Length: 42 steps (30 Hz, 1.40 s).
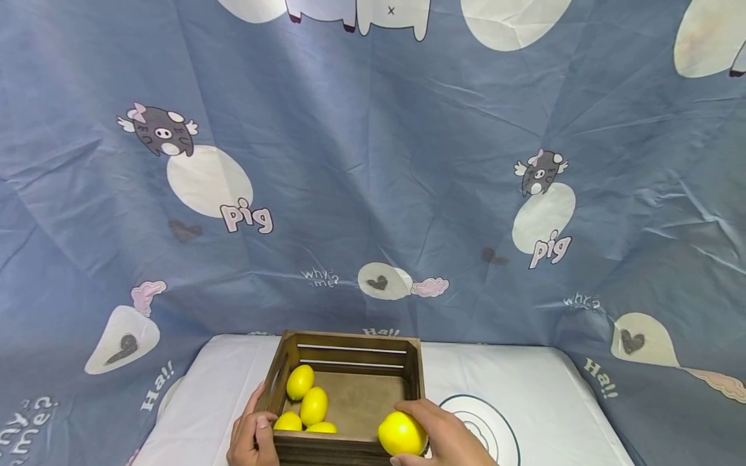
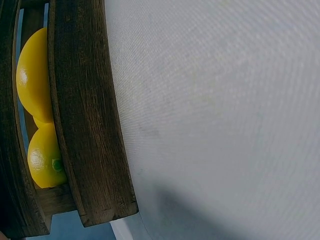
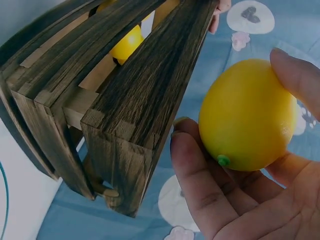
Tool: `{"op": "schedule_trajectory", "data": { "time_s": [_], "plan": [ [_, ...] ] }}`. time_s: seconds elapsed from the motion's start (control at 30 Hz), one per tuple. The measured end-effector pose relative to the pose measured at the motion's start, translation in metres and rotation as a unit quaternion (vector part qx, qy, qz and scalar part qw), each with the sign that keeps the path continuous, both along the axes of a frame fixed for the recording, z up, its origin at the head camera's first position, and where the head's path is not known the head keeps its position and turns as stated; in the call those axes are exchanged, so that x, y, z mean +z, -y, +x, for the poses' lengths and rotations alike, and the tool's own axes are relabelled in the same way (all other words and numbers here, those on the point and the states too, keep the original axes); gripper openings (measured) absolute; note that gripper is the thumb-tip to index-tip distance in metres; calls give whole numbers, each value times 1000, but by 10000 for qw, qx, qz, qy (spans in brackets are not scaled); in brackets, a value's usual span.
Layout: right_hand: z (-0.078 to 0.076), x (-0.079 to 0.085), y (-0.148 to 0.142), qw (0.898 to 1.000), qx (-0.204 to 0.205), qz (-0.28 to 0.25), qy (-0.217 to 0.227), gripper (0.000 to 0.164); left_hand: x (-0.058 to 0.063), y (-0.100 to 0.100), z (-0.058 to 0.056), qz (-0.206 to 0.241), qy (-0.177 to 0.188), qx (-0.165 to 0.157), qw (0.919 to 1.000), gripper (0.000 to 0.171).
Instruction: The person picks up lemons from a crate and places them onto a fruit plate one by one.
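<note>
A brown slatted wooden crate [image 1: 352,340] stands on the white surface, with several yellow lemons [image 1: 314,406] along its left side. My left hand [image 1: 253,435] grips the crate at its near left corner. In the left wrist view, lemons [image 2: 37,75] show through the gap between the dark slats [image 2: 87,110]; the left hand is almost wholly out of that view. My right hand [image 1: 449,435] holds one lemon [image 1: 402,433] at the crate's near right corner. In the right wrist view, thumb and fingers surround this lemon [image 3: 250,115], its green stem tip showing, apart from the crate wall [image 3: 145,85].
A round white shape with dark rings [image 1: 509,427] lies on the white surface [image 1: 559,395], right of the crate. Behind and on both sides hangs a blue-grey cloth [image 1: 373,162] printed with pigs and lettering.
</note>
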State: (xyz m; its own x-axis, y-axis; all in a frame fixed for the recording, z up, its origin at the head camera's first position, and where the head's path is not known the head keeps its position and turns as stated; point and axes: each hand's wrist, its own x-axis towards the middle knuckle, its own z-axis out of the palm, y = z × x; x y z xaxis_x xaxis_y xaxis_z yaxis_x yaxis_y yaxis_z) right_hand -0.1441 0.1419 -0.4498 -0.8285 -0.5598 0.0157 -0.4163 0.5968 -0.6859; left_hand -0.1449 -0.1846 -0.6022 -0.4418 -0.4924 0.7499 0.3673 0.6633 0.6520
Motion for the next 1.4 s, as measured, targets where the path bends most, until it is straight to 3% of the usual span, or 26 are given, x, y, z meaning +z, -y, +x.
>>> {"op": "schedule_trajectory", "data": {
  "time_s": [0.3,0.6,1.1,1.23,1.4],
  "plan": [
    [4,-7,-14,9995,-39,-314,41,61,-3,1,-1,-34,-153,-2,9999,25],
    [9,-10,-25,9963,-6,-708,-485,61,-3,0,-2,-16,-247,-15,9997,26],
    [10,-11,-42,9961,-576,-661,-95,66,-3,2,-6,-12,-401,-3,9992,27],
    [10,-15,-48,9950,-750,-646,-167,63,-1,1,-5,-18,-300,-5,9995,27],
    [11,-22,-56,9934,-1044,-463,90,66,0,0,-3,-21,-157,-36,9999,27]
  ]
}}
